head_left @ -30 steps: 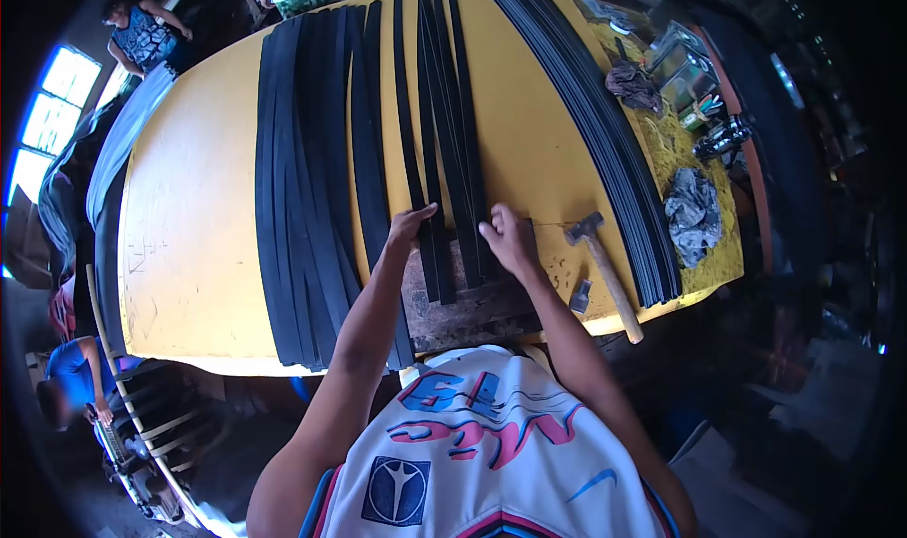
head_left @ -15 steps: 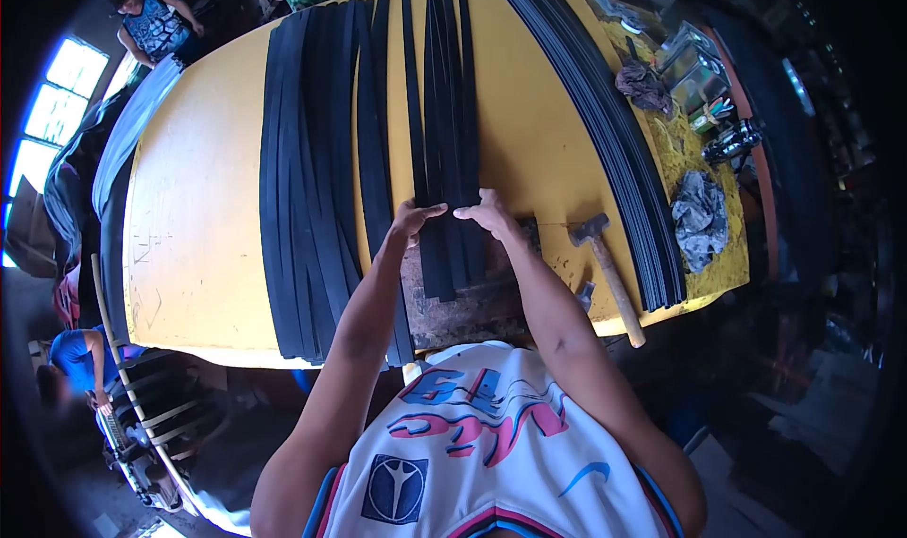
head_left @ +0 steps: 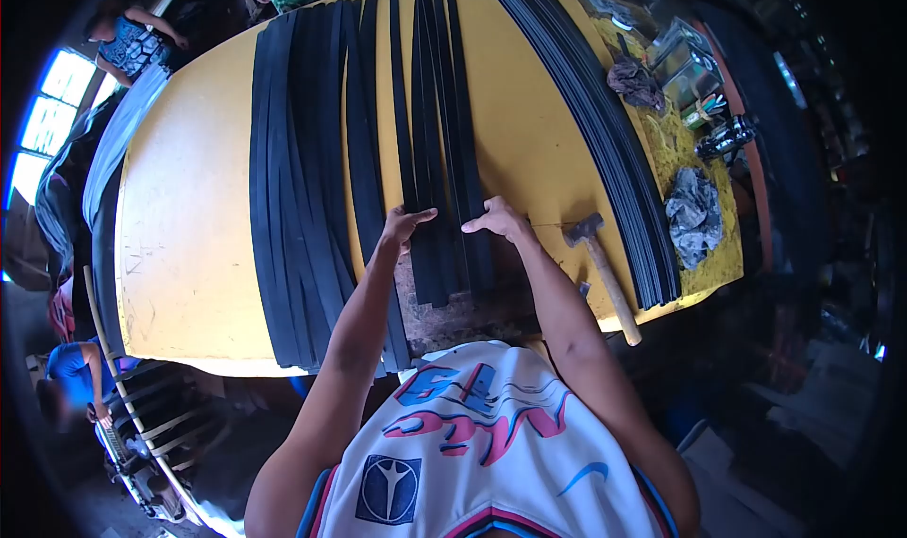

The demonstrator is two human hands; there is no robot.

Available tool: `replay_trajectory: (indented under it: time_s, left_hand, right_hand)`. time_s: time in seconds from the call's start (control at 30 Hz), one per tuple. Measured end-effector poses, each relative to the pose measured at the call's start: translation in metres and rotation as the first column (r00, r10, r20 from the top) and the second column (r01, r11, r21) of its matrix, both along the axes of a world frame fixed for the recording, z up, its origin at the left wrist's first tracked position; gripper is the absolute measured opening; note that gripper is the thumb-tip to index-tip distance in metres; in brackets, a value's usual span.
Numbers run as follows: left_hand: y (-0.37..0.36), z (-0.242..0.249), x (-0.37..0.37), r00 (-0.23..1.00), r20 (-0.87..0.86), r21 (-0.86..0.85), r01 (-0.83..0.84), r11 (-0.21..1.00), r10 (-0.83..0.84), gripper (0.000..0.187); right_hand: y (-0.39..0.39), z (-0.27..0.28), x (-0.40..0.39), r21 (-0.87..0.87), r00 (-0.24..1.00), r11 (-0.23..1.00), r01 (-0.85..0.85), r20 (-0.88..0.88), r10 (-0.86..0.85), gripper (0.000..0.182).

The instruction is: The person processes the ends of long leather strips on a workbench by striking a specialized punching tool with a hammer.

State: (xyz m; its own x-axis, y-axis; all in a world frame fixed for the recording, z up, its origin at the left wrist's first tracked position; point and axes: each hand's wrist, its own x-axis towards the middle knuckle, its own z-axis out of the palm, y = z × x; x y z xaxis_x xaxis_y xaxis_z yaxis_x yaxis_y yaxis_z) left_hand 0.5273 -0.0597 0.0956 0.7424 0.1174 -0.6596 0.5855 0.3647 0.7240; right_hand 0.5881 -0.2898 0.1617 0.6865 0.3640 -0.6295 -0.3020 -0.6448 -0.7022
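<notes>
Long black strips [head_left: 432,160] lie lengthwise in front of me, their near ends over a dark worn block [head_left: 453,319]. My left hand [head_left: 406,224] grips the left edge of these strips, its thumb on top and pointing inward. On the opposite edge, my right hand [head_left: 498,221] holds the strips in the same way, fingers partly hidden underneath. A narrow gap shows between the strips held by the two hands. To the right of my right forearm lies a hammer [head_left: 605,278] with a wooden handle.
A wide pile of black strips [head_left: 298,179] covers the left part of the yellow table [head_left: 179,217]. Another stacked bundle [head_left: 595,132] runs along the right. Crumpled dark plastic [head_left: 694,219] lies beyond it. Other people [head_left: 137,42] are at the far left and lower left [head_left: 71,373].
My thumbs have moved slightly apart, and the gap between the held strips has widened near my hands. The whole view has shifted a little. The hammer stays on the table.
</notes>
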Motion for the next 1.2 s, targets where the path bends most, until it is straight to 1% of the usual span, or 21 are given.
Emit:
replay_trajectory:
  time_s: [0.1,0.17,0.2,0.27,0.3,0.33,0.37,0.4,0.47,0.5,0.57,0.6,0.67,0.73,0.8,0.83,0.9,1.03,1.1,1.17,1.2]
  left_hand:
    - [0.0,0.004,0.0,1.0,-0.018,0.047,0.025,0.999,-0.025,0.046]
    - [0.002,-0.009,-0.001,0.991,0.114,0.157,0.051,0.986,-0.07,0.056]
    - [0.001,-0.014,-0.002,0.991,0.115,0.154,0.046,0.987,-0.064,0.056]
    - [-0.007,0.006,-0.008,0.99,0.063,0.566,0.068,0.821,-0.125,0.07]
    - [-0.016,0.018,-0.014,0.99,0.064,0.568,0.065,0.82,-0.122,0.07]
    - [-0.027,0.032,-0.021,0.986,0.128,0.825,-0.046,0.563,-0.107,0.075]
    - [-0.034,0.043,-0.03,0.974,0.192,0.96,-0.162,0.227,-0.117,0.08]
    - [-0.037,0.052,-0.039,0.975,0.191,0.961,-0.161,0.225,-0.117,0.08]
    - [-0.048,0.065,-0.06,0.79,0.287,0.957,-0.216,0.193,-0.542,0.087]
    - [-0.054,0.069,-0.074,0.705,0.226,0.971,-0.108,0.214,-0.673,0.087]
    - [-0.074,0.074,-0.096,0.551,0.08,0.984,0.088,0.153,-0.831,0.092]
    - [-0.082,0.072,-0.102,0.549,0.078,0.984,0.092,0.154,-0.832,0.092]
    - [-0.093,0.061,-0.11,0.469,-0.022,0.989,0.138,0.048,-0.883,0.096]
    - [-0.099,0.051,-0.106,0.457,-0.049,0.989,0.148,0.022,-0.888,0.096]
    - [-0.103,0.042,-0.099,0.447,-0.071,0.989,0.15,-0.003,-0.892,0.096]
    - [-0.103,0.038,-0.097,0.448,-0.047,0.989,0.145,0.021,-0.893,0.095]
    - [-0.103,0.037,-0.091,0.446,-0.025,0.99,0.137,0.041,-0.894,0.095]
    - [-0.104,0.038,-0.086,0.453,-0.087,0.991,0.134,-0.029,-0.887,0.096]
    - [-0.103,0.041,-0.089,0.452,-0.102,0.989,0.141,-0.042,-0.886,0.098]
    - [-0.098,0.059,-0.094,0.461,-0.04,0.988,0.148,0.033,-0.887,0.102]
    - [-0.091,0.061,-0.1,0.463,-0.045,0.988,0.15,0.028,-0.885,0.102]
  right_hand:
    - [-0.005,-0.012,0.004,-0.028,0.998,1.0,-0.014,0.065,0.016,0.077]
    - [-0.015,-0.019,0.006,0.001,0.996,1.0,-0.015,0.089,0.015,0.064]
    - [-0.018,-0.022,0.008,-0.001,0.996,1.0,-0.02,0.089,0.02,0.064]
    - [-0.023,-0.038,0.013,0.05,0.991,0.999,-0.01,0.13,0.004,0.053]
    - [-0.028,-0.043,0.015,0.052,0.991,0.999,-0.014,0.131,0.007,0.053]
    - [-0.031,-0.044,0.018,0.083,0.994,0.997,0.006,0.104,-0.014,0.05]
    - [-0.032,-0.039,0.018,0.113,0.997,0.993,0.027,0.075,-0.035,0.047]
    - [-0.032,-0.035,0.018,0.115,0.997,0.993,0.026,0.074,-0.035,0.047]
    - [-0.031,-0.007,0.009,0.188,0.993,0.979,0.085,0.06,-0.098,0.047]
    - [-0.032,-0.013,0.01,0.186,0.993,0.978,0.095,0.052,-0.106,0.047]
    - [-0.033,-0.045,0.019,0.149,0.98,0.987,0.061,0.176,-0.087,0.053]
    - [-0.032,-0.073,0.017,-0.086,0.848,0.989,0.122,0.526,-0.059,0.058]
    - [-0.038,-0.066,0.019,-0.129,0.872,0.987,0.099,0.49,-0.024,0.059]
    - [-0.045,-0.055,0.016,-0.173,0.893,0.982,0.075,0.45,0.012,0.059]
    - [-0.05,-0.041,0.015,-0.069,0.962,0.997,0.037,0.272,-0.017,0.053]
    - [-0.055,-0.051,0.015,-0.07,0.962,0.997,0.038,0.273,-0.018,0.053]
    - [-0.066,-0.087,0.017,0.184,0.973,0.983,0.026,0.219,-0.067,0.045]
    - [-0.074,-0.085,0.01,0.16,0.965,0.985,0.058,0.243,-0.096,0.051]
    - [-0.073,-0.082,0.006,0.139,0.93,0.989,0.052,0.353,-0.099,0.046]
    - [-0.072,-0.039,-0.005,0.143,0.929,0.986,0.086,0.346,-0.132,0.048]
    - [-0.07,-0.019,-0.014,0.14,0.928,0.983,0.116,0.339,-0.157,0.05]
